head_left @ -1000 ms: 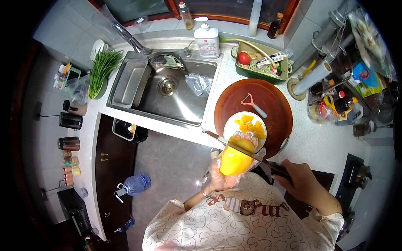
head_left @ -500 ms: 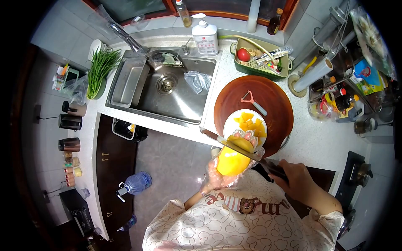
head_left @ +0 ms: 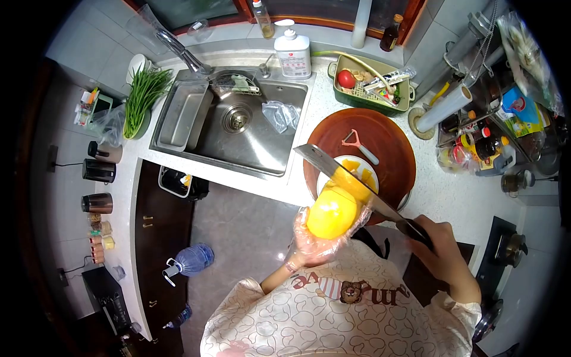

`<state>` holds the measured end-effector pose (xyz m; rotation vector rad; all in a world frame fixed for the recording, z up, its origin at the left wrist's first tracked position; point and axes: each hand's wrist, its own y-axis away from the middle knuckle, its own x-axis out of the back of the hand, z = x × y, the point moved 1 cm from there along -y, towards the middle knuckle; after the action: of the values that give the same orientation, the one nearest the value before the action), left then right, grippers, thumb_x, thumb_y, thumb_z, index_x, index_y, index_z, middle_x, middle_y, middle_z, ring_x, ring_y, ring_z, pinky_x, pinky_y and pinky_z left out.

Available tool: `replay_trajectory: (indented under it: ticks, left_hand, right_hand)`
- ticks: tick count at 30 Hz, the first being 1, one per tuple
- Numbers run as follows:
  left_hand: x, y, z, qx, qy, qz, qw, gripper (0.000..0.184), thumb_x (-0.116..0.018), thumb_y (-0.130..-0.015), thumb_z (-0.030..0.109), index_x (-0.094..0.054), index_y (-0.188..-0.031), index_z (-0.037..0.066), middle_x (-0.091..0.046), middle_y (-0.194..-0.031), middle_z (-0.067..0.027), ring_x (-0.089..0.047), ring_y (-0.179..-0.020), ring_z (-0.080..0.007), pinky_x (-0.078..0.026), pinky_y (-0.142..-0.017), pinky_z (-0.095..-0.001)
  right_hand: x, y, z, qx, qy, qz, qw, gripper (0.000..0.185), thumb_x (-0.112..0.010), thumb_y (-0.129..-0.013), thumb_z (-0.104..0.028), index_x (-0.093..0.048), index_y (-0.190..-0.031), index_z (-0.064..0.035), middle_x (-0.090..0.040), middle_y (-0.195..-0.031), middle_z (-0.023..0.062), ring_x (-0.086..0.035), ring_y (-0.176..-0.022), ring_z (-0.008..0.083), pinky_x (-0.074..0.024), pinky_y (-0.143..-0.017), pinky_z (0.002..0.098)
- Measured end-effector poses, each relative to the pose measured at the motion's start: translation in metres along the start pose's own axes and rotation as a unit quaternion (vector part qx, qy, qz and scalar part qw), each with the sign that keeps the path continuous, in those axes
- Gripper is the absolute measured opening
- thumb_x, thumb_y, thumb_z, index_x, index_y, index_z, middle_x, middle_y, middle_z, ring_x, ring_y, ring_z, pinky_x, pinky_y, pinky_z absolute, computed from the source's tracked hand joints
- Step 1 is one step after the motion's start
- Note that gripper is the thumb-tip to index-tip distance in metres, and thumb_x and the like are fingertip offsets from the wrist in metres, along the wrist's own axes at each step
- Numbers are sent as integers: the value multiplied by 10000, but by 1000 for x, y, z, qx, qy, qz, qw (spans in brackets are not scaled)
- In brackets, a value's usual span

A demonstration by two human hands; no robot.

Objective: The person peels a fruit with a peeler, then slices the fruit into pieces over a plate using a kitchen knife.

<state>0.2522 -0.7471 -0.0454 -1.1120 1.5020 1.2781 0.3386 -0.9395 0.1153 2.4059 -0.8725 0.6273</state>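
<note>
My left hand point(head_left: 310, 245), in a clear plastic glove, cups a large peeled mango point(head_left: 332, 215) near the counter's front edge. My right hand point(head_left: 441, 250) grips the dark handle of a kitchen knife point(head_left: 316, 157). Its long blade slants just beyond the mango, above a white plate point(head_left: 322, 182). Yellow mango flesh shows along the blade; whether it is a loose slice or still joined is unclear. Cut mango pieces point(head_left: 367, 178) lie on the plate, partly hidden by the knife. The plate rests on a round brown cutting board point(head_left: 324, 132) beside a peeler point(head_left: 363, 149).
Left of the board is a steel sink point(head_left: 256, 149) with a plastic bag point(head_left: 281, 116) in it. Behind the board stand a green basket point(head_left: 372, 107) holding a tomato and a white pump bottle point(head_left: 292, 56). Bottles point(head_left: 485, 143) crowd the right side. A bin point(head_left: 175, 184) hangs at the left cabinet.
The knife has moved away from me and right, from across the mango to its far side over the plate. My right hand has shifted right; the left still holds the mango.
</note>
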Motion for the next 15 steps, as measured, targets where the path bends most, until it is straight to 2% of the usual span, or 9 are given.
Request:
replay_trajectory:
  ticks: [7, 10, 11, 15]
  left_hand:
    - [-24, 1, -3, -23, -22, -4, 999, 683, -559, -868, 542, -412, -1390, 125, -393, -1465, -117, -356, -1358, -295, -276, -1130, -536]
    - [-22, 0, -7, -49, -8, 64, 997, 741, -525, -854, 475, -368, -1447, 59, -377, -1485, -136, -366, -1355, -306, -255, -1153, -489]
    - [-23, -2, -8, -41, 40, 13, 998, 727, -490, -873, 507, -389, -1428, 49, -406, -1459, -140, -392, -1335, -299, -282, -1141, -484]
    - [-12, -1, -4, -20, 42, 11, 999, 721, -490, -874, 506, -396, -1422, 47, -415, -1451, -142, -398, -1329, -301, -286, -1139, -483]
  right_hand:
    - [-13, 12, -4, 90, 77, -2, 993, 281, -741, -823, -169, -551, -955, -11, -620, -705, 126, -622, -579, 303, -476, -499, 356]
    - [-21, 13, -1, 135, 125, -5, 983, 326, -745, -820, -199, -528, -981, -17, -620, -713, 109, -616, -565, 282, -469, -461, 357]
    - [-22, 13, -1, 138, 135, -3, 981, 328, -743, -822, -205, -528, -978, -14, -617, -713, 107, -613, -560, 281, -464, -454, 355]
    - [-26, 14, -2, 151, 172, 10, 973, 329, -735, -829, -224, -528, -969, -10, -608, -707, 97, -602, -535, 265, -444, -428, 348]
